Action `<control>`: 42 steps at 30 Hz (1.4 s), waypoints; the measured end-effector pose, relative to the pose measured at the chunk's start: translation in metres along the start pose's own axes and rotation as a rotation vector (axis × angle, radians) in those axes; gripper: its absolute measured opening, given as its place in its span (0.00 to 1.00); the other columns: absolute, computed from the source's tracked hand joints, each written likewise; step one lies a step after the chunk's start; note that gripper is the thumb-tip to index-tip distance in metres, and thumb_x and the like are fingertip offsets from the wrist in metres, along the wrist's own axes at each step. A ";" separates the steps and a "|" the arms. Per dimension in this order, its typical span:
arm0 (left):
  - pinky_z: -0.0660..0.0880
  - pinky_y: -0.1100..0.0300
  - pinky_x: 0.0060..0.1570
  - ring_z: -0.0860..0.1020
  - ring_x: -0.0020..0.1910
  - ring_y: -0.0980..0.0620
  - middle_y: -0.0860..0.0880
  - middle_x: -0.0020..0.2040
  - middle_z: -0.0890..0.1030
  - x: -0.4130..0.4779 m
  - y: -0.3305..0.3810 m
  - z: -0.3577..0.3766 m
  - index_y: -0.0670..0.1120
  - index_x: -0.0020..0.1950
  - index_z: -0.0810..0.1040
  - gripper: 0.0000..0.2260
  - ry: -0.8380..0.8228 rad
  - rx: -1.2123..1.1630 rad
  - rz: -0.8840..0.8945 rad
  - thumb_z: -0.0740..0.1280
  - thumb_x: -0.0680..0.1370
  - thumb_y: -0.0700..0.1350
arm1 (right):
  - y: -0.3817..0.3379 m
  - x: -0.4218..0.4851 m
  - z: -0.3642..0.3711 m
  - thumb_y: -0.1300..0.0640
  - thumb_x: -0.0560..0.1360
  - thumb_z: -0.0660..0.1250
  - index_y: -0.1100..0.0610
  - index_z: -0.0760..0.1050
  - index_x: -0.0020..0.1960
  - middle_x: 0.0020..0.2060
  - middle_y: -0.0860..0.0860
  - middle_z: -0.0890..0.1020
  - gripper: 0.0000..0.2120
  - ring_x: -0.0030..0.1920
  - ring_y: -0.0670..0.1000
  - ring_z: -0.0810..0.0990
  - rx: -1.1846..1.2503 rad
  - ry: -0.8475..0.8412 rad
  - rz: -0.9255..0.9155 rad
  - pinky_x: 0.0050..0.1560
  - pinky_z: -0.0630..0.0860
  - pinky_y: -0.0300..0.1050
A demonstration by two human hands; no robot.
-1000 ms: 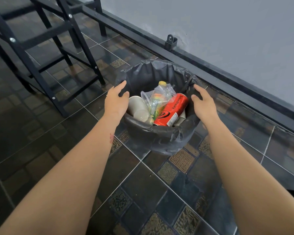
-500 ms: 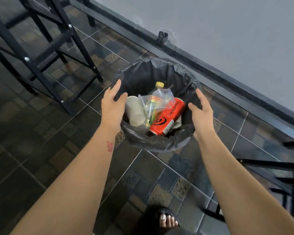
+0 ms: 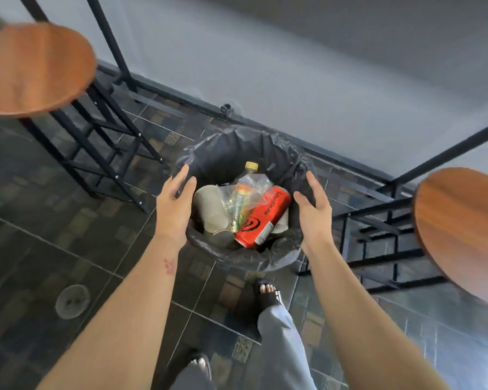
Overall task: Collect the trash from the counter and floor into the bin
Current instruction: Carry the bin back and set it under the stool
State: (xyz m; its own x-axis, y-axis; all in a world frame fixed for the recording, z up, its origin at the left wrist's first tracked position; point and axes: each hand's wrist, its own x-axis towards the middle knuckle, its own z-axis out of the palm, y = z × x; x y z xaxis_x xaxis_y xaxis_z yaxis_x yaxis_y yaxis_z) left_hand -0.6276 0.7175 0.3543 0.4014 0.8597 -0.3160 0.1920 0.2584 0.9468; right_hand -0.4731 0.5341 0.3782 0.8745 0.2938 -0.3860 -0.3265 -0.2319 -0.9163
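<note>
A bin lined with a black bag (image 3: pixel 234 153) stands on the tiled floor by the grey wall. Inside lie a red can (image 3: pixel 262 218), a pale paper cup (image 3: pixel 210 206), and a clear plastic bag around a yellow-capped bottle (image 3: pixel 250 178). My left hand (image 3: pixel 174 205) hovers at the bin's left rim, fingers spread, holding nothing. My right hand (image 3: pixel 314 209) is at the right rim, also open and empty. Both hands sit beside the liner; I cannot tell if they touch it.
Two round wooden stools on black metal frames flank the bin, one at upper left (image 3: pixel 31 68), one at right (image 3: pixel 462 232). A floor drain (image 3: pixel 72 301) lies at lower left. My sandalled feet (image 3: pixel 268 294) stand just before the bin.
The view has risen and pulled back, bringing both stool seats and my feet into sight. My hands stay open at either side of the bin.
</note>
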 end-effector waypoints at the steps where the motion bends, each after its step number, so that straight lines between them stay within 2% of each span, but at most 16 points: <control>1: 0.65 0.61 0.66 0.69 0.68 0.61 0.57 0.69 0.72 -0.015 0.017 -0.004 0.63 0.62 0.79 0.15 -0.030 0.013 0.013 0.69 0.78 0.49 | -0.012 -0.022 -0.009 0.59 0.78 0.65 0.35 0.72 0.66 0.67 0.38 0.72 0.23 0.62 0.38 0.71 0.023 0.023 -0.006 0.56 0.68 0.32; 5: 0.66 0.60 0.65 0.72 0.62 0.62 0.57 0.67 0.73 -0.072 0.069 -0.014 0.61 0.65 0.78 0.16 -0.159 0.072 0.078 0.68 0.78 0.47 | -0.039 -0.103 -0.046 0.59 0.78 0.65 0.33 0.73 0.64 0.66 0.39 0.74 0.23 0.63 0.39 0.73 0.091 0.134 -0.022 0.65 0.70 0.42; 9: 0.64 0.60 0.65 0.69 0.68 0.57 0.53 0.70 0.70 -0.123 0.099 -0.015 0.61 0.66 0.77 0.17 -0.254 0.126 0.107 0.68 0.78 0.47 | -0.050 -0.167 -0.083 0.59 0.77 0.66 0.32 0.74 0.62 0.63 0.36 0.75 0.23 0.60 0.36 0.74 0.154 0.222 -0.023 0.62 0.72 0.40; 12: 0.65 0.61 0.62 0.68 0.68 0.55 0.52 0.73 0.68 -0.163 0.110 -0.009 0.60 0.68 0.76 0.18 -0.321 0.158 0.088 0.67 0.79 0.47 | -0.054 -0.205 -0.115 0.59 0.78 0.66 0.34 0.74 0.64 0.65 0.38 0.74 0.22 0.58 0.34 0.74 0.190 0.269 -0.014 0.54 0.73 0.34; 15: 0.65 0.66 0.55 0.68 0.65 0.58 0.53 0.73 0.67 -0.205 0.110 0.006 0.59 0.69 0.75 0.19 -0.400 0.177 0.095 0.67 0.79 0.46 | -0.047 -0.235 -0.153 0.60 0.78 0.65 0.39 0.74 0.65 0.67 0.42 0.74 0.22 0.62 0.41 0.75 0.237 0.345 -0.014 0.60 0.74 0.41; 18: 0.64 0.62 0.58 0.65 0.65 0.59 0.53 0.75 0.65 -0.246 0.105 0.029 0.59 0.70 0.74 0.19 -0.465 0.196 0.102 0.66 0.80 0.47 | -0.032 -0.265 -0.195 0.61 0.77 0.65 0.41 0.75 0.66 0.65 0.43 0.77 0.22 0.58 0.40 0.78 0.298 0.429 -0.009 0.56 0.77 0.40; 21: 0.64 0.62 0.58 0.66 0.68 0.57 0.53 0.75 0.65 -0.291 0.097 0.058 0.58 0.70 0.74 0.19 -0.533 0.215 0.116 0.66 0.80 0.47 | -0.013 -0.292 -0.242 0.62 0.77 0.65 0.43 0.75 0.66 0.66 0.46 0.76 0.21 0.63 0.46 0.76 0.333 0.509 -0.001 0.65 0.74 0.50; 25: 0.61 0.57 0.63 0.62 0.73 0.53 0.52 0.77 0.62 -0.358 0.077 0.101 0.60 0.70 0.73 0.19 -0.604 0.246 0.091 0.66 0.80 0.48 | 0.006 -0.325 -0.317 0.60 0.77 0.66 0.41 0.75 0.65 0.66 0.47 0.76 0.20 0.62 0.48 0.77 0.359 0.593 0.040 0.64 0.75 0.52; 28: 0.61 0.59 0.63 0.61 0.73 0.55 0.51 0.77 0.62 -0.408 0.059 0.140 0.60 0.70 0.74 0.19 -0.667 0.255 0.085 0.66 0.80 0.47 | 0.018 -0.346 -0.378 0.58 0.78 0.65 0.40 0.75 0.66 0.66 0.47 0.76 0.20 0.59 0.46 0.78 0.368 0.654 0.060 0.58 0.77 0.47; 31: 0.62 0.54 0.69 0.64 0.73 0.52 0.52 0.75 0.65 -0.454 0.039 0.184 0.59 0.70 0.74 0.19 -0.727 0.252 0.069 0.66 0.79 0.47 | 0.030 -0.360 -0.439 0.58 0.79 0.64 0.41 0.74 0.67 0.67 0.47 0.74 0.19 0.56 0.42 0.76 0.321 0.721 0.061 0.50 0.76 0.38; 32: 0.63 0.55 0.67 0.65 0.72 0.53 0.53 0.75 0.66 -0.468 0.033 0.199 0.59 0.70 0.74 0.19 -0.748 0.245 0.070 0.66 0.79 0.47 | 0.034 -0.362 -0.459 0.57 0.79 0.64 0.41 0.73 0.67 0.68 0.47 0.74 0.19 0.57 0.43 0.75 0.304 0.739 0.061 0.52 0.75 0.38; 35: 0.64 0.59 0.61 0.66 0.66 0.58 0.54 0.73 0.67 -0.505 0.020 0.245 0.59 0.69 0.75 0.18 -0.793 0.245 0.063 0.67 0.79 0.48 | 0.043 -0.366 -0.517 0.58 0.79 0.64 0.40 0.74 0.66 0.69 0.47 0.73 0.20 0.64 0.47 0.74 0.306 0.785 0.060 0.63 0.75 0.47; 36: 0.64 0.59 0.60 0.67 0.65 0.58 0.55 0.73 0.67 -0.515 0.016 0.260 0.59 0.69 0.75 0.18 -0.814 0.246 0.056 0.67 0.79 0.48 | 0.045 -0.366 -0.534 0.57 0.79 0.64 0.39 0.74 0.66 0.69 0.47 0.73 0.20 0.64 0.47 0.74 0.306 0.798 0.062 0.62 0.75 0.47; 39: 0.65 0.61 0.59 0.68 0.66 0.57 0.55 0.73 0.68 -0.539 0.007 0.302 0.58 0.69 0.75 0.19 -0.856 0.247 0.042 0.67 0.79 0.47 | 0.048 -0.361 -0.577 0.56 0.79 0.63 0.37 0.73 0.66 0.69 0.46 0.73 0.20 0.60 0.45 0.75 0.299 0.831 0.084 0.48 0.75 0.38; 40: 0.65 0.61 0.59 0.68 0.66 0.57 0.56 0.72 0.68 -0.544 0.004 0.318 0.57 0.69 0.75 0.19 -0.868 0.246 0.036 0.67 0.79 0.46 | 0.049 -0.355 -0.592 0.55 0.79 0.64 0.37 0.73 0.66 0.69 0.46 0.73 0.19 0.59 0.45 0.75 0.309 0.838 0.089 0.46 0.75 0.37; 42: 0.65 0.62 0.58 0.69 0.67 0.57 0.56 0.71 0.69 -0.548 -0.001 0.355 0.56 0.69 0.75 0.19 -0.882 0.245 0.033 0.67 0.79 0.46 | 0.051 -0.337 -0.620 0.55 0.78 0.64 0.36 0.73 0.66 0.69 0.46 0.72 0.20 0.62 0.47 0.75 0.301 0.849 0.087 0.52 0.77 0.42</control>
State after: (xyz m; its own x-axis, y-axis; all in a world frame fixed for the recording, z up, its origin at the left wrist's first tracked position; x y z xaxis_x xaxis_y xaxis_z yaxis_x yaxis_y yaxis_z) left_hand -0.5304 0.0896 0.5046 0.9291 0.1910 -0.3168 0.3125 0.0529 0.9484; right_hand -0.5619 -0.1513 0.5274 0.7737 -0.5241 -0.3559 -0.3797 0.0662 -0.9228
